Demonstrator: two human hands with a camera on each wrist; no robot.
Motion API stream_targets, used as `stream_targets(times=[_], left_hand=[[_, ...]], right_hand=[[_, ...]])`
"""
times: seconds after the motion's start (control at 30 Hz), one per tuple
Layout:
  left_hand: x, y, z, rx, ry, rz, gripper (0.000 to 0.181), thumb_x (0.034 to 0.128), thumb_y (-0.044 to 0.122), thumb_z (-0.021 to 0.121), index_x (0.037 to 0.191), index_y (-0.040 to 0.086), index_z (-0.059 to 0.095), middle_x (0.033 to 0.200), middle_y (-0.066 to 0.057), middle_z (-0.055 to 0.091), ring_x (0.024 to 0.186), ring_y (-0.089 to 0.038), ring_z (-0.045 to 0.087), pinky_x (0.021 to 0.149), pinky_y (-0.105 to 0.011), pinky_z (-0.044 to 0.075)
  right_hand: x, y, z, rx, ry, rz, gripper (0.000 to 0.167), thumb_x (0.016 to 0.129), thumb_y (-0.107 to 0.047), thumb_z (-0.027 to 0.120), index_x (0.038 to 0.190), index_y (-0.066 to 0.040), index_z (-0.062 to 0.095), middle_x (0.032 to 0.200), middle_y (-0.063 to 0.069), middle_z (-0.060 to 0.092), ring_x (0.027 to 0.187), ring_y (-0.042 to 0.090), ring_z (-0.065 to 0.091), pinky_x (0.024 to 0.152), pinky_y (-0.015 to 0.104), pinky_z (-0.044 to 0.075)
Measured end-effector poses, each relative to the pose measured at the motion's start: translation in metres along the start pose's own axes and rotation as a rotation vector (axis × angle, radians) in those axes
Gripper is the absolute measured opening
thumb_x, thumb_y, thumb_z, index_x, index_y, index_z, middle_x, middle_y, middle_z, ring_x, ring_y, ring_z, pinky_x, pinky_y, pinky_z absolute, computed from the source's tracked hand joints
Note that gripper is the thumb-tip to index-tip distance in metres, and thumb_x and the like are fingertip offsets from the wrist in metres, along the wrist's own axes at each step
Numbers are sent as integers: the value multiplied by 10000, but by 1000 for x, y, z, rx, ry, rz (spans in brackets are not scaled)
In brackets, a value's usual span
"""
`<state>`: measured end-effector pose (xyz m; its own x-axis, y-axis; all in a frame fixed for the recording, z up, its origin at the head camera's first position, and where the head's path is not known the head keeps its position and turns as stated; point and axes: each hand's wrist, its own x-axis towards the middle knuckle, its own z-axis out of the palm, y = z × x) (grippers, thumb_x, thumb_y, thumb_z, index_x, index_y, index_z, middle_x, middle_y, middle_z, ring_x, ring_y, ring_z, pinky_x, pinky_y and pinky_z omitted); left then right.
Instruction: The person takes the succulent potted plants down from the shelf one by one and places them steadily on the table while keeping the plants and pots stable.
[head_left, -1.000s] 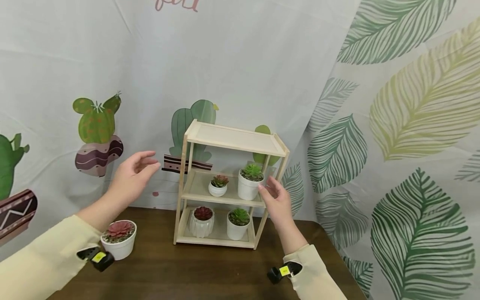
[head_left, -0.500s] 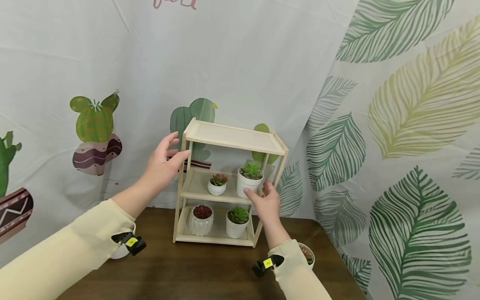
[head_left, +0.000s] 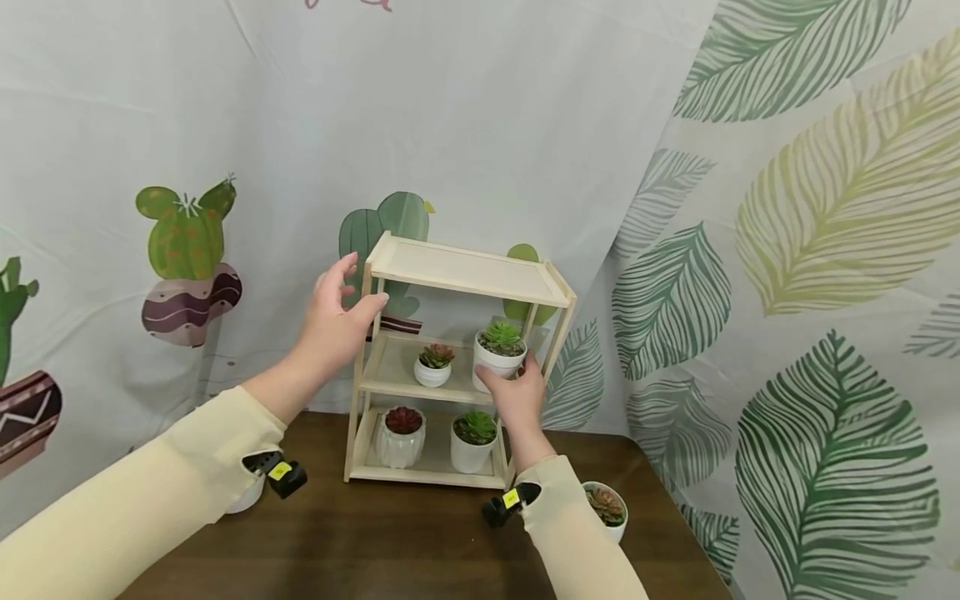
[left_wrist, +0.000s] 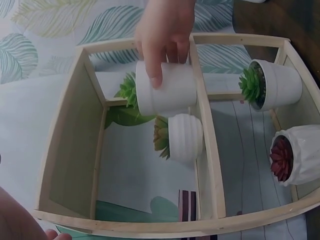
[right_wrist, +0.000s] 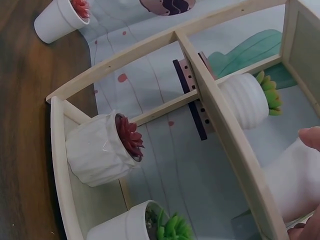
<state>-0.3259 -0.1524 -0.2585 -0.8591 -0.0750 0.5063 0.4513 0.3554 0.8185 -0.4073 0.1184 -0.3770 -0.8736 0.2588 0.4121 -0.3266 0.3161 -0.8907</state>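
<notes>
Head view: right hand (head_left: 517,392) grip clamped on the potted green succulent (head_left: 498,350), thumb in front, at the right end of the wooden rack (head_left: 465,265)'s middle shelf (head_left: 392,367). Left hand (head_left: 336,321) grip apart, by the rack's upper left corner; contact unclear.

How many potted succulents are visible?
6: two succulents on the middle shelf, two on the bottom shelf, one left, one right on the table; sleeves may hide more.
</notes>
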Motion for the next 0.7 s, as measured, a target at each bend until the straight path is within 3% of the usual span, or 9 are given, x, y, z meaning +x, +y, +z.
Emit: stream_targets(times=[0.33,0.7], left_hand=[[9,-10,1,28,2,-11,734,1020,393,554,1644,164,243,1625,-160,325,1454,-397,389,1134,-630,387],[11,-13,4,40,0,-1,729,1017,387,554,1639,141,265,1598,-179,349,1415,-388,428,1096,-615,428]], right_hand=[[6,2,11,-11,75,11,962,744,-321,901,1542,-60,432,1415,181,601,1290,358,601,1056,512,513],[7,-1,11,-22,76,31,914,735,-339,915,1502,-115,473,1368,139,626,1242,336,615,1019,511,526]])
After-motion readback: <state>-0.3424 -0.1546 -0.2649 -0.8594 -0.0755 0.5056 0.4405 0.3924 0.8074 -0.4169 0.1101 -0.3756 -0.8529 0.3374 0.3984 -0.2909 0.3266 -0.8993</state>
